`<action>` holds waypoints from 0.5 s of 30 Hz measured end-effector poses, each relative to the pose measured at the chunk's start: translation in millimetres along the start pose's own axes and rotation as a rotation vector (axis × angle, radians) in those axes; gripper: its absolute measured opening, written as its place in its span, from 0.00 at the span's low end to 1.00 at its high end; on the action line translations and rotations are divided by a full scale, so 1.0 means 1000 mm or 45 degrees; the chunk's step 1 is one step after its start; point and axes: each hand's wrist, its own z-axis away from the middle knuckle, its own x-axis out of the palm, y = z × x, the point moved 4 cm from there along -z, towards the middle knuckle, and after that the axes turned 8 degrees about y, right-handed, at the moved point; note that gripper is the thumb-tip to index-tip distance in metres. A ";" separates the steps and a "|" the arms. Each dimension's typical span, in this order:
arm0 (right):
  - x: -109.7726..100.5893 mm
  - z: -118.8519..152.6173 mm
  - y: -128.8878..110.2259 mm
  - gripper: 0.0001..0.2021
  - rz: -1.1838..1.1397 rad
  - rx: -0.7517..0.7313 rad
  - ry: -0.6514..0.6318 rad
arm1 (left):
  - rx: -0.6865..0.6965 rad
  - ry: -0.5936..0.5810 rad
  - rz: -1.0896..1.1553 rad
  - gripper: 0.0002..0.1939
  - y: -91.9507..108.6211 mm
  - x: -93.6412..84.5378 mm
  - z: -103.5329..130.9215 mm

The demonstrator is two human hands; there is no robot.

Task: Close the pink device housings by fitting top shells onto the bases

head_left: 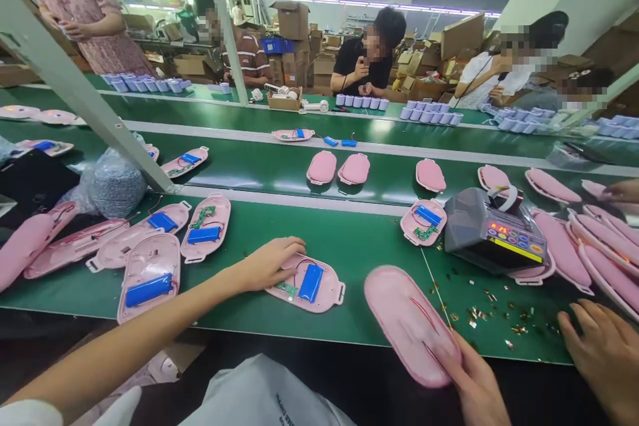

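- The right hand (476, 379) is holding a pink cover (394, 309) over the front edge of the bench (359, 239), its fingers clamping the lower end only; a weak grip could be letting the far end swing or the whole piece drop.
- Red wires (424, 311) are lying along that cover, close to the fingers; a careless shift could be tugging them loose.
- The left hand (274, 263) is resting on the left end of a pink shell (322, 303) lying on the bench near its front edge. Whether its fingers are pinching or merely touching, I cannot tell; uneven pressure could be sliding the shell.
- Inside, a green board (287, 289) is sitting just beside the thumb, so a slipping thumb could be straining its joints, or nudging the blue battery (310, 283).
- Shiny scraps (519, 329) are littering the bench rightward; stray pieces could be getting inside and, if conductive, shorting something.
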 end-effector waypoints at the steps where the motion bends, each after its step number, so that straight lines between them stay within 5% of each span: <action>1: 0.027 0.015 -0.023 0.20 -0.049 0.077 -0.113 | -0.026 0.005 0.029 0.13 -0.006 0.002 -0.001; 4: 0.101 0.045 -0.070 0.22 -0.112 0.161 -0.349 | -0.048 0.082 -0.003 0.13 -0.018 0.005 0.007; 7: 0.148 0.045 -0.085 0.22 -0.178 0.226 -0.551 | -0.071 0.140 -0.159 0.09 -0.026 0.005 0.020; 11: 0.180 0.032 -0.091 0.24 -0.248 0.464 -0.924 | -0.121 0.135 -0.188 0.10 -0.025 0.007 0.026; 15: 0.200 0.017 -0.106 0.20 -0.194 0.500 -1.163 | -0.255 0.311 0.199 0.09 -0.020 0.004 0.026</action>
